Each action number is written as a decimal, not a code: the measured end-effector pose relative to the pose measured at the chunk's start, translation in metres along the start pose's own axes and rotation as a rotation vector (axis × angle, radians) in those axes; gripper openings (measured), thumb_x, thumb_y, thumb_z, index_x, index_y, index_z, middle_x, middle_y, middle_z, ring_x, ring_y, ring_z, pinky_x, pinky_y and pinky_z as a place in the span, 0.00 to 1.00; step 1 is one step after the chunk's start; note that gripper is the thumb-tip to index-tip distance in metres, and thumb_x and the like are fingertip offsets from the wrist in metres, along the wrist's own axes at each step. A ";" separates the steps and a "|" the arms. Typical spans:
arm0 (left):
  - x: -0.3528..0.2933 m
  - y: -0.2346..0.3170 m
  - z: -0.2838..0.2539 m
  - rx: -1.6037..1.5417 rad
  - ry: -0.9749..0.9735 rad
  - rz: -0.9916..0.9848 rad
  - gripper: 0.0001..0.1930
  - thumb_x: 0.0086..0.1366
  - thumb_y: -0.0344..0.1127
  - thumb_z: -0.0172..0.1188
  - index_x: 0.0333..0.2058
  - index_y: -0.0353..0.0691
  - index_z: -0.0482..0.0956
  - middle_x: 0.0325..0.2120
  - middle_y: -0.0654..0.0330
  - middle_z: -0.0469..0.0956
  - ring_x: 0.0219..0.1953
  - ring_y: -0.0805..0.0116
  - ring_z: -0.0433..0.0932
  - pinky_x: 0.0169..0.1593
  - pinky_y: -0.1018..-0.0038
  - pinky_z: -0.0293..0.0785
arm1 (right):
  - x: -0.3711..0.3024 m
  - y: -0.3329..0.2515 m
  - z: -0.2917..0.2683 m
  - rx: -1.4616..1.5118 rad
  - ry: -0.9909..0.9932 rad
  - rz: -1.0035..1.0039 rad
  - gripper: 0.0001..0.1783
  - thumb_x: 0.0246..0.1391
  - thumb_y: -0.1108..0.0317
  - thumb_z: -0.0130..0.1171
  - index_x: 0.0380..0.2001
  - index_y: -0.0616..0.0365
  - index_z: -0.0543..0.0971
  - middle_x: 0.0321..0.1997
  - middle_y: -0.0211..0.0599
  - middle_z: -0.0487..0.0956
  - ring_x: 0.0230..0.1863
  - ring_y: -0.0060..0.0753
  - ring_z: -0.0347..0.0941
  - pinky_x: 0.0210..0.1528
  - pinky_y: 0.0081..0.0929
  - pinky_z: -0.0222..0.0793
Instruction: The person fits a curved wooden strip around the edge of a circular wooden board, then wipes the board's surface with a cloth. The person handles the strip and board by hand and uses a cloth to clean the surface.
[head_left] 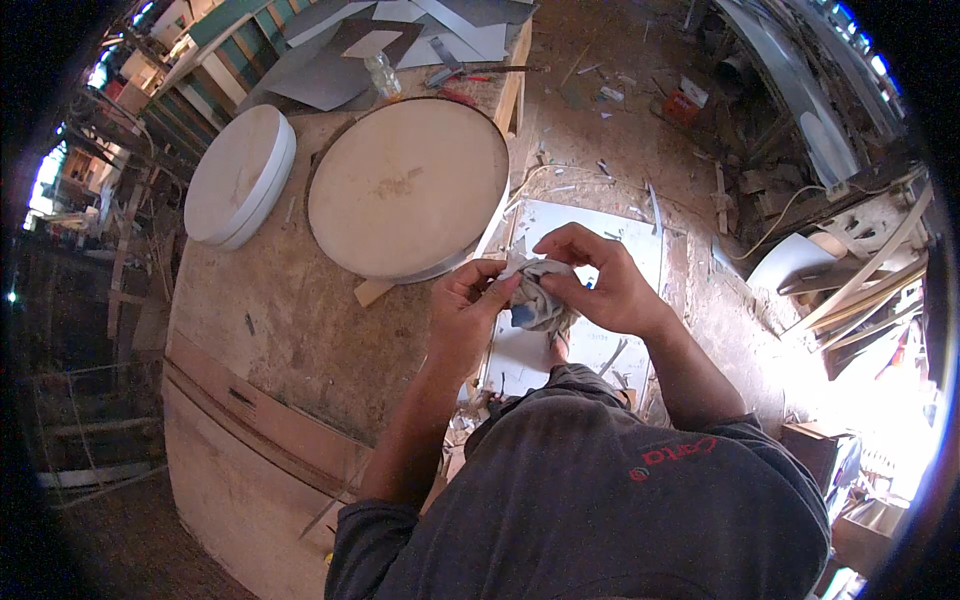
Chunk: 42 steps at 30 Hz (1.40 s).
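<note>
A crumpled grey-white cloth (545, 307) with a blue patch hangs between my two hands, in front of my body. My left hand (468, 305) pinches the cloth's upper left edge between thumb and fingertips. On the other side, my right hand (600, 278) grips the cloth with its thumb, the index finger curled above it. To the left of my hands, a large round wooden disc (405, 190) with a thin rim lies on the workbench (290, 330). A small wooden block (373, 292) pokes out from under its near edge.
A thick round piece with white sides (240, 175) rests at the bench's left. Grey and white sheets (330, 65), a clear jar (382, 75) and red-handled tools (458, 93) are at its far end. A white board (610, 240) and scraps cover the floor; stacked timber (870, 290) stands right.
</note>
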<state>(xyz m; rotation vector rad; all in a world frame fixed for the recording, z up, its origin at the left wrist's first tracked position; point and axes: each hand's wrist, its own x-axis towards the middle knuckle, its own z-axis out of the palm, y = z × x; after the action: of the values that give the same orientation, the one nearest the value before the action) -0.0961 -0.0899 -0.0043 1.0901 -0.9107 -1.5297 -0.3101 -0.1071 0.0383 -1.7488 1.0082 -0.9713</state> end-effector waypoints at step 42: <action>-0.020 -0.050 -0.006 -0.149 0.045 0.000 0.14 0.69 0.23 0.65 0.52 0.26 0.81 0.42 0.50 0.86 0.42 0.66 0.86 0.50 0.71 0.84 | -0.029 0.027 0.032 -0.023 -0.007 0.194 0.14 0.64 0.73 0.59 0.50 0.65 0.83 0.43 0.38 0.85 0.45 0.26 0.79 0.50 0.28 0.75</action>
<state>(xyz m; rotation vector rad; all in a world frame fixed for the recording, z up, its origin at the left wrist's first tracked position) -0.1035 -0.0600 -0.0485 1.0130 -0.7530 -1.5416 -0.2980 -0.0788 -0.0031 -1.6376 1.1643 -0.8327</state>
